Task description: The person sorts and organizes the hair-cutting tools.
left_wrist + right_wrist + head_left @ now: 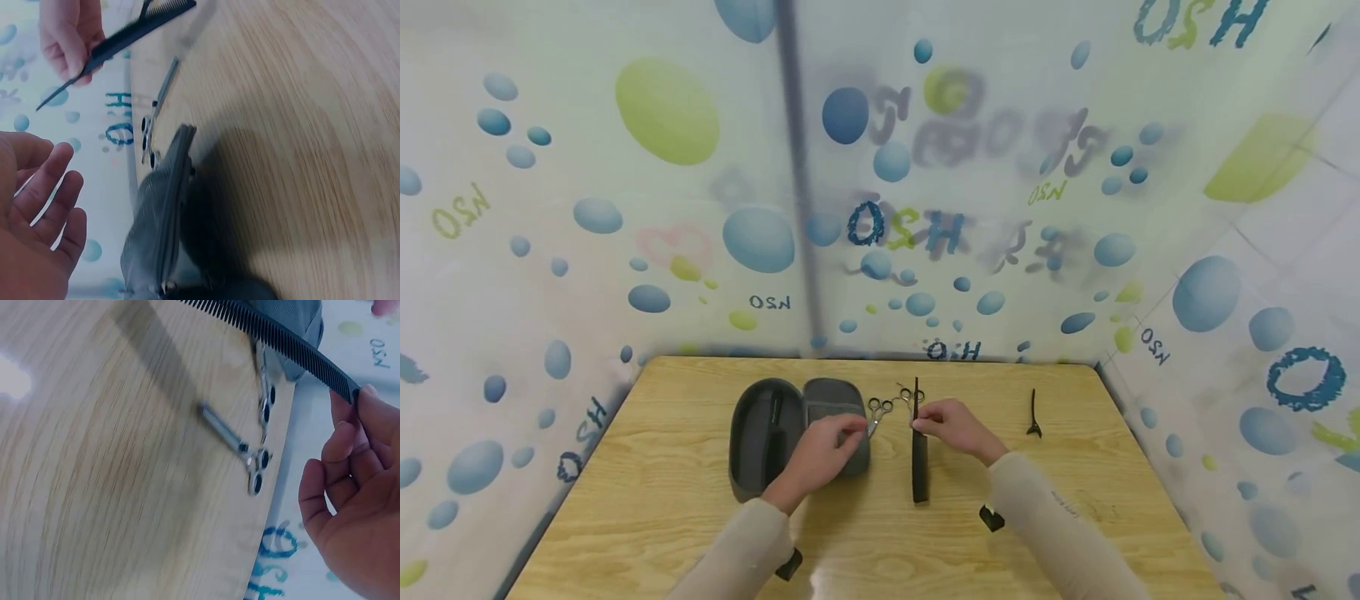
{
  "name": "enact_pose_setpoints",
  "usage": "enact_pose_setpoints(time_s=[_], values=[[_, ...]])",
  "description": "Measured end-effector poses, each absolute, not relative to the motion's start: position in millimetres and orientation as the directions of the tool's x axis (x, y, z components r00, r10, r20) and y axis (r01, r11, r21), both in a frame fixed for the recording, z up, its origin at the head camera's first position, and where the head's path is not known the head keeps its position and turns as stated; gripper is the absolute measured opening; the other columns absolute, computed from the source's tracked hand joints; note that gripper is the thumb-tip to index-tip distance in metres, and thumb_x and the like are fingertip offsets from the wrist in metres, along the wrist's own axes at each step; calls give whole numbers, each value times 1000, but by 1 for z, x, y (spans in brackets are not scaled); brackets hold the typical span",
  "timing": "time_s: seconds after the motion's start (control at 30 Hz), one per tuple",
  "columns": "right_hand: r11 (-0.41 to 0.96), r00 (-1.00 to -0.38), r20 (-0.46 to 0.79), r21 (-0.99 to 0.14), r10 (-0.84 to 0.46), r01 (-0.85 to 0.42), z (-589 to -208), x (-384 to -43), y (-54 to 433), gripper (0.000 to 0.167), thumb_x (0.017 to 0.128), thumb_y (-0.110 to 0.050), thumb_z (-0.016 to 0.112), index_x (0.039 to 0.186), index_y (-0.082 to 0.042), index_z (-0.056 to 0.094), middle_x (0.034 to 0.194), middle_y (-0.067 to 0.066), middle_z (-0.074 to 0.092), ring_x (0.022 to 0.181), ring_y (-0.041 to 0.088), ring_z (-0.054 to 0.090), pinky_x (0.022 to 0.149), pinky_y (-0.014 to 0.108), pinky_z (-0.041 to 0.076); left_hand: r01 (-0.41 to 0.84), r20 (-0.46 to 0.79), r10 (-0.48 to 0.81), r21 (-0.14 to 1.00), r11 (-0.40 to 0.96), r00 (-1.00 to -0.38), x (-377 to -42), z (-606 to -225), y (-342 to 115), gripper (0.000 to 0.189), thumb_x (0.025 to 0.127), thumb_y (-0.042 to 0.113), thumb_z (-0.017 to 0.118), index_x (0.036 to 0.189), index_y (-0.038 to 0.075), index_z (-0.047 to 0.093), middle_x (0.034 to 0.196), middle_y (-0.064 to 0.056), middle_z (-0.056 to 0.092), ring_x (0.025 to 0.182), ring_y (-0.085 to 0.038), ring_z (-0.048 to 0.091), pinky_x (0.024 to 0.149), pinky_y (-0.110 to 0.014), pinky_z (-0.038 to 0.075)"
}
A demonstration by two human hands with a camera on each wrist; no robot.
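My right hand (955,427) pinches a black tail comb (919,471) between thumb and fingertips, near where the thin tail meets the toothed part. The comb is held above the table, its toothed end towards me. In the right wrist view its fine teeth show, and the other fingers curl loosely. My left hand (818,454) hovers over an open dark grey case (741,450), fingers loosely bent and holding nothing. Between the hands lie two pairs of scissors: plain-looking scissors (876,417) beside the case, and thinning scissors (228,433) partly behind the comb in the head view.
A dark elongated item (772,442) lies inside the case's left half. A black hair clip (1033,417) lies at the right of the wooden table (647,467). A patterned curtain (685,208) hangs beyond the table's back edge and along both sides.
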State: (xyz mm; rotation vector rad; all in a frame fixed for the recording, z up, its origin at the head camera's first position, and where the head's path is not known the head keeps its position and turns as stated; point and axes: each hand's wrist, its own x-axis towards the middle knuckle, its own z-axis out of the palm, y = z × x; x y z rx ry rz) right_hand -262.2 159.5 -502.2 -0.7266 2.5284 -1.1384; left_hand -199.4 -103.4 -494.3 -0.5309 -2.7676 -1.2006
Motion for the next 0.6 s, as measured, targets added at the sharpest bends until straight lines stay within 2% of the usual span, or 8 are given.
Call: enact_pose_setpoints(time_s=[0.13,0.3,0.6], values=[[527,-824,-35,-783,-566,-329,-499,-258,149,18,98,-24,59,89,-11,69,77,10,63,61,5,43,64,23,41,355,211,296,697,623,-932,-199,-492,-93,20,96,19,62,115,17,70,103,-1,73,90,-13,67,76,-32,53],[492,-801,-11,-795,-598,-356,-495,-252,137,18,97,-23,60,89,-12,71,83,12,69,64,8,52,66,24,46,345,207,283,693,634,-937,-200,-495,-85,19,96,21,63,114,19,70,95,3,72,85,-10,67,71,-29,52],[439,-765,-14,-826,-644,-354,-496,-246,127,19,97,-24,60,89,-13,73,84,22,68,60,3,45,62,21,42,292,208,206,739,607,-956,-203,-498,-79,13,95,21,65,107,24,70,86,10,68,75,-3,61,66,-22,49]])
